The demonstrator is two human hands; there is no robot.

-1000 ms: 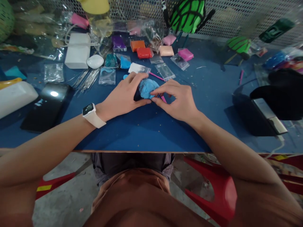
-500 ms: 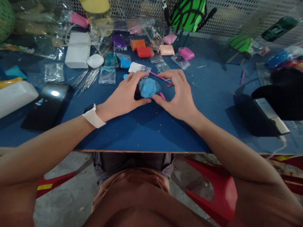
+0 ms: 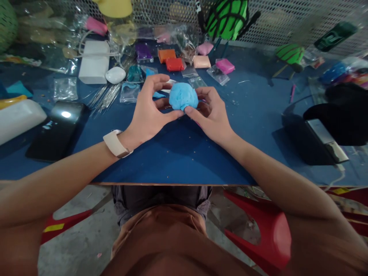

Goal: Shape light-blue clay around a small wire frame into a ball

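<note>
Blue lump (image 3: pixel 183 96) is between 2 hands above the table (image 3: pixel 178 165). Left hand (image 3: pixel 148 111) and right hand (image 3: pixel 214 115) both clamped on it, 2 thumbs at the near edge. Looks light, soft, grippy, easily dented; best cradled by its sides, light pressure. Clay packets (image 3: pixel 174 64) lie beyond.

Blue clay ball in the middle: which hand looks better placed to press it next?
Probably the right hand: its thumb overlaps the blue clay ball, while the left hand's thumb tip shows just below.
</note>
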